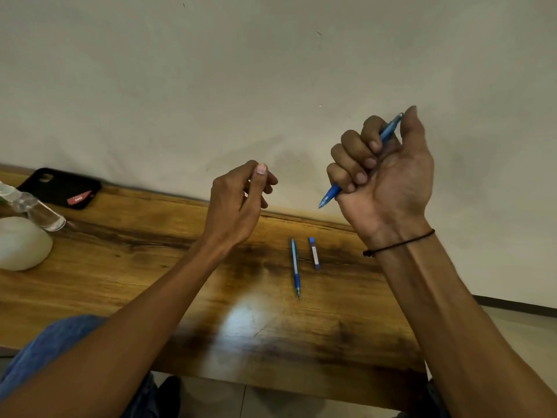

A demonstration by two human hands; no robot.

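Note:
My right hand [388, 173] is raised above the wooden table [120, 267] and grips a blue mechanical pencil [330, 195] in a fist, tip pointing down-left, thumb on its top end. My left hand [238, 200] hovers to the left of it, fingers loosely curled with thumb and fingertips close together; whether anything small is pinched there I cannot tell. A second blue pencil [295, 267] lies on the table below, tip toward me. A small blue lead case [314, 252] lies just right of it.
At the table's far left lies a black phone [60, 188] face down. A clear plastic bottle [33, 206] and a white rounded object [21, 242] sit near the left edge. A plain wall runs behind the table. My knees show under the near edge.

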